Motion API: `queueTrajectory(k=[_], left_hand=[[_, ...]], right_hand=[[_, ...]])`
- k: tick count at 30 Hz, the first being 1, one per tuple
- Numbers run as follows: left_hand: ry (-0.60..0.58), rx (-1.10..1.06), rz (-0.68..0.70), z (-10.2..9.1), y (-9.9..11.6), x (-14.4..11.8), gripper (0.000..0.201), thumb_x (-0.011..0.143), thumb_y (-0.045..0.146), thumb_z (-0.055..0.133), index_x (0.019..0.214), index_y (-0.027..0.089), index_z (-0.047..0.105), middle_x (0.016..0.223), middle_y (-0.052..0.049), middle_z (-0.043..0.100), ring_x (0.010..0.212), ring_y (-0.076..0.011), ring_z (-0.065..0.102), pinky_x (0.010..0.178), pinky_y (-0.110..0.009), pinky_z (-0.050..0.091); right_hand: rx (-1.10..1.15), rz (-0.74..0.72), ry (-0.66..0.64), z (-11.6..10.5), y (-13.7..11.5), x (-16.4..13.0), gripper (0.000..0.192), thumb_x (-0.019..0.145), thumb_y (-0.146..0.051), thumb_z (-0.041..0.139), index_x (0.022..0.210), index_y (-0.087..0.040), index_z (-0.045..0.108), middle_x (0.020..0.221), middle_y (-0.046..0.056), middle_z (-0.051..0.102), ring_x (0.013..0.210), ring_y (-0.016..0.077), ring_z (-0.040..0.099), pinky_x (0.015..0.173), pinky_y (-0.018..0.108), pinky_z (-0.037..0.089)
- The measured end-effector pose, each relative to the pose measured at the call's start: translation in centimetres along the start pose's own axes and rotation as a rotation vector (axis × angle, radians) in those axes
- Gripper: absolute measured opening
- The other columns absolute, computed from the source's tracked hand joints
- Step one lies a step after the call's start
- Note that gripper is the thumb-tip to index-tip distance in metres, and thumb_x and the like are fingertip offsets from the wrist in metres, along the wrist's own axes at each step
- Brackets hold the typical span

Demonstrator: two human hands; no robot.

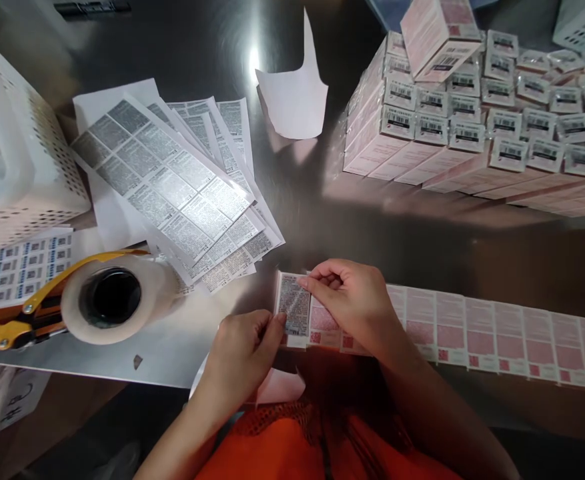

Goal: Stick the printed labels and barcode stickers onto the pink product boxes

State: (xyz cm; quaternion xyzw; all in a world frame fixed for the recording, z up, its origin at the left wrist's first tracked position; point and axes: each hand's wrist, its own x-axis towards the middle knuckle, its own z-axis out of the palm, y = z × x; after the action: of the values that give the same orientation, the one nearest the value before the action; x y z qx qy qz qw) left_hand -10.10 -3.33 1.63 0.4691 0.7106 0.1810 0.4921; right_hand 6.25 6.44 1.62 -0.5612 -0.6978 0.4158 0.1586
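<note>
A long row of small pink boxes (497, 333) lies along the near edge of the metal table (322, 220). On the leftmost box a grey printed label (295, 308) is laid. My left hand (245, 353) pinches the label's lower left edge. My right hand (352, 297) holds its upper right corner with thumb and forefinger, resting over the neighbouring boxes. An orange garment fills the bottom of the view.
Sheets of printed labels (172, 180) fan out at the left, beside a tape dispenser (82, 297) with an orange handle. A white perforated basket (17, 153) stands far left. Stacked pink boxes (472, 127) fill the back right. A curled backing paper (295, 87) stands behind.
</note>
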Motion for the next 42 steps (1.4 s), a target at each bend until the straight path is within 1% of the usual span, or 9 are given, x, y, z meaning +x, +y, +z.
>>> queueTrajectory(k=[3,9,15,25,29,33,38,42], left_hand=[[-0.003,-0.014,-0.001,-0.03,-0.09,0.04,0.05,0.093,0.047,0.046,0.051,0.02,0.047,0.052,-0.001,0.059,0.049,-0.0124,0.046,0.048,-0.026,0.027],[-0.004,-0.009,0.015,-0.07,-0.28,-0.17,0.049,0.095,0.045,0.046,0.053,0.019,0.05,0.05,0.001,0.056,0.048,-0.0112,0.046,0.048,-0.026,0.027],[-0.014,0.003,0.022,-0.14,-0.21,-0.24,0.048,0.096,0.045,0.046,0.058,0.019,0.059,0.05,0.001,0.056,0.049,-0.0121,0.049,0.049,-0.025,0.03],[-0.024,-0.011,0.028,-0.21,-0.29,-0.1,0.046,0.096,0.044,0.047,0.06,0.019,0.062,0.05,0.001,0.056,0.048,-0.0113,0.048,0.048,-0.024,0.03],[-0.039,-0.035,0.018,-0.27,-0.4,-0.08,0.047,0.096,0.045,0.048,0.058,0.019,0.059,0.05,0.001,0.057,0.048,-0.0111,0.048,0.047,-0.024,0.029],[-0.038,-0.052,0.006,-0.3,-0.28,-0.05,0.048,0.095,0.044,0.049,0.055,0.019,0.056,0.05,0.001,0.057,0.048,-0.0113,0.049,0.047,-0.025,0.029],[-0.04,-0.047,-0.002,-0.32,-0.19,0.04,0.049,0.094,0.045,0.049,0.053,0.018,0.054,0.048,0.001,0.055,0.047,-0.0107,0.048,0.047,-0.024,0.028],[-0.042,-0.057,-0.016,-0.29,-0.24,-0.06,0.049,0.095,0.045,0.048,0.055,0.018,0.056,0.049,0.001,0.056,0.047,-0.0104,0.048,0.047,-0.024,0.027]], right_hand=[[0.0,0.008,-0.002,0.01,0.05,0.04,0.016,0.082,-0.035,0.073,0.072,-0.022,0.071,0.063,-0.001,0.071,0.055,0.0144,0.06,0.055,0.027,0.043],[-0.001,0.017,-0.009,0.04,0.07,0.09,0.017,0.082,-0.035,0.073,0.071,-0.023,0.07,0.063,-0.002,0.07,0.054,0.0131,0.058,0.055,0.027,0.042],[0.019,0.022,-0.015,-0.05,0.11,0.07,0.019,0.082,-0.038,0.073,0.071,-0.023,0.07,0.061,-0.002,0.068,0.055,0.0138,0.059,0.055,0.027,0.042],[0.027,0.03,-0.016,-0.19,0.15,0.07,0.016,0.082,-0.036,0.073,0.071,-0.024,0.073,0.058,-0.002,0.066,0.053,0.0134,0.057,0.054,0.026,0.044],[0.014,0.046,-0.022,-0.3,0.16,0.17,0.017,0.079,-0.037,0.075,0.069,-0.024,0.073,0.054,-0.003,0.064,0.049,0.0126,0.054,0.051,0.026,0.042],[0.007,0.053,-0.011,-0.34,0.09,0.23,0.021,0.08,-0.041,0.074,0.067,-0.024,0.072,0.052,-0.003,0.061,0.048,0.0128,0.054,0.05,0.026,0.042],[0.01,0.055,-0.009,-0.34,-0.05,0.3,0.02,0.08,-0.038,0.074,0.067,-0.023,0.072,0.053,-0.003,0.063,0.049,0.0123,0.054,0.05,0.026,0.041],[0.005,0.043,-0.007,-0.43,-0.17,0.29,0.021,0.081,-0.037,0.073,0.066,-0.023,0.072,0.052,-0.003,0.062,0.049,0.012,0.055,0.052,0.025,0.041]])
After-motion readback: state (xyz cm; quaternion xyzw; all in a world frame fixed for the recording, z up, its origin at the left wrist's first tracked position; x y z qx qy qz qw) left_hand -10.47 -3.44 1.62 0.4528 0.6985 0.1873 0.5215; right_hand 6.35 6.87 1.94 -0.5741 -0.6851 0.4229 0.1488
